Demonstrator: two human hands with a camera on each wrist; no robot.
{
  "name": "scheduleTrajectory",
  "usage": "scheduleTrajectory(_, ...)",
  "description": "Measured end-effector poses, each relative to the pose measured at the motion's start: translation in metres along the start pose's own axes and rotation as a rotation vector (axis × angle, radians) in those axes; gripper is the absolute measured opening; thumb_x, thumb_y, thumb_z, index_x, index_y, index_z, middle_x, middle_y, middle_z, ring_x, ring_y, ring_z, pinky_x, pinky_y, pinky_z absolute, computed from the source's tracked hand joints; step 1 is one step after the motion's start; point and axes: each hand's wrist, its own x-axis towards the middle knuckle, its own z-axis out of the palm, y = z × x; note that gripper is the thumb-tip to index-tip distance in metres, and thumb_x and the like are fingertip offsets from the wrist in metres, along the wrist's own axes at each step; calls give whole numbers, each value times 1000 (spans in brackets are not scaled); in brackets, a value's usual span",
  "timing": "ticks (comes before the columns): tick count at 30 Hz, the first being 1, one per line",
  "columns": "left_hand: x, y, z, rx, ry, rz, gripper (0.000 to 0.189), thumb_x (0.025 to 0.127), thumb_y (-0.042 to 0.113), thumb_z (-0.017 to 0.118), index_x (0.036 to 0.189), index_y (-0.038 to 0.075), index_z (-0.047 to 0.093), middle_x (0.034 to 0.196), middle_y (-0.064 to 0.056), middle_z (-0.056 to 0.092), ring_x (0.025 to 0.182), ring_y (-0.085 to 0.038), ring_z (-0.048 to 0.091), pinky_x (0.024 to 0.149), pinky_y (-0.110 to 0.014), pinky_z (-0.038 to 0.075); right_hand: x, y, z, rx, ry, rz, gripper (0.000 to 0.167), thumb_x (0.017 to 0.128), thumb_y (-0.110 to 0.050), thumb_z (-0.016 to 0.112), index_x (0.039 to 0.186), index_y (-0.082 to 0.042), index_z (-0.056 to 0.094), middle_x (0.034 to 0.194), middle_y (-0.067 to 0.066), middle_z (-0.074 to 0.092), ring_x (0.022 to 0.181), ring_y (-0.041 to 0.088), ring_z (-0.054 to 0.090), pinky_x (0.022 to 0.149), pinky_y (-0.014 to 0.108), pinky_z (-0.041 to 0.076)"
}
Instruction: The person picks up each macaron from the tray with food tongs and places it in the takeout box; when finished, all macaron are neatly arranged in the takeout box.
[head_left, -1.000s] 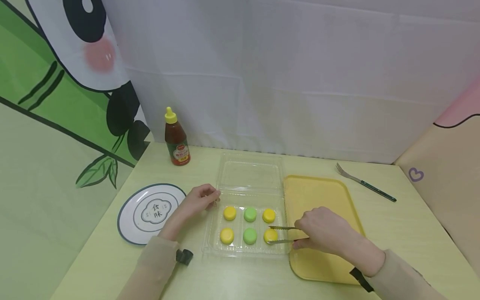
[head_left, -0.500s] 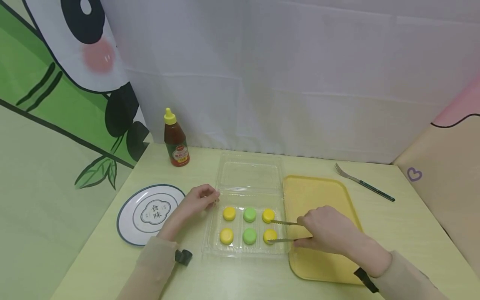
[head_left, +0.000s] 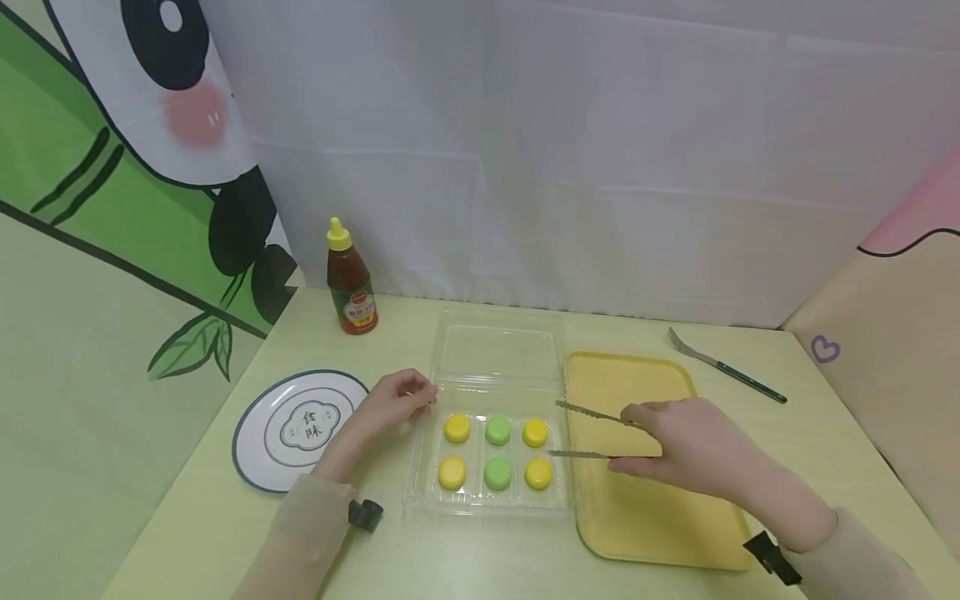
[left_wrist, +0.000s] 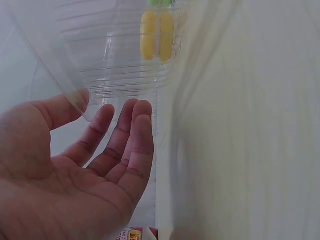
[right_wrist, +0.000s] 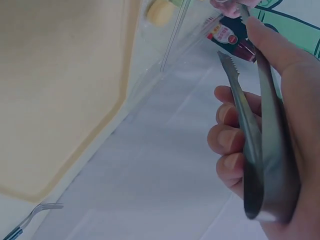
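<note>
Several yellow macarons (head_left: 537, 473) and green macarons (head_left: 497, 472) sit in two rows in the compartments of a clear plastic box (head_left: 487, 507), whose lid (head_left: 498, 346) is folded back behind it. At the box's left edge, my left hand (head_left: 396, 400) pinches the rim between thumb and index finger; in the left wrist view the other fingers (left_wrist: 140, 145) extend beside it. My right hand (head_left: 697, 442) holds metal tongs (head_left: 585, 455) by their arms, above the yellow tray (head_left: 652, 529). The tong tips are spread, with nothing between them, over the box's right edge.
A white plate with a blue rim (head_left: 258, 433) lies left of the box, partly under my left forearm. At the back left stands a sauce bottle (head_left: 349, 283). A fork with a dark handle (head_left: 750, 382) lies behind the tray's right side, before a white cloth backdrop (head_left: 525, 183).
My right hand has drawn the tongs back to the right and away from me, off the near right yellow macaron. The macarons keep their places, and my left hand stays at the box.
</note>
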Motion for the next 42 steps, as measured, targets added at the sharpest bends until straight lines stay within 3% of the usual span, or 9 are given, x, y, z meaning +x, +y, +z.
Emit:
scheduleTrajectory(3, 0, -1, 0, 2, 1, 1, 23, 100, 25, 62, 107, 3, 64, 98, -8, 67, 85, -20, 62, 80, -35, 53, -7, 7, -6, -12, 52, 41, 47, 79, -57, 77, 97, -14, 68, 75, -13, 62, 57, -2, 47, 54, 24, 43)
scheduleTrajectory(11, -1, 0, -1, -5, -4, 23, 21, 100, 22, 62, 106, 2, 64, 98, -9, 68, 85, -21, 63, 81, -36, 53, -24, 32, -13, 3, 175, 116, 44, 75, -45, 84, 100, -13, 68, 69, -18, 41, 56, -3, 35, 50, 21, 34)
scheduleTrajectory(19, -2, 1, -2, 5, -11, 14, 22, 99, 23, 62, 106, 2, 64, 100, -12, 68, 87, -22, 64, 83, -39, 52, -45, 62, -12, 52, 206, 246, 38, 77, -39, 85, 84, -24, 51, 66, -12, 32, 55, 0, 26, 51, 23, 24)
scheduleTrajectory(26, -3, 1, -3, 16, -14, 20, 22, 99, 23, 62, 106, 2, 64, 99, -12, 69, 86, -22, 64, 82, -39, 52, -67, 91, 4, 110, 268, 330, 38, 77, -30, 87, 80, -22, 50, 63, -8, 35, 54, 2, 27, 51, 24, 25)
scheduleTrajectory(34, -2, 1, -3, 8, -8, 37, 19, 99, 19, 63, 105, 1, 64, 98, -10, 68, 86, -22, 64, 81, -36, 53, -86, 114, 19, 164, 275, 453, 39, 82, -31, 83, 76, -16, 47, 64, -4, 35, 55, 5, 29, 51, 26, 23)
scheduleTrajectory(42, -2, 0, -4, 2, -12, 41, 20, 99, 20, 63, 106, 0, 64, 99, -12, 68, 87, -22, 65, 81, -36, 54, -103, 133, 35, 175, 271, 596, 35, 86, -35, 78, 87, -7, 58, 65, 0, 43, 54, 8, 36, 53, 27, 28)
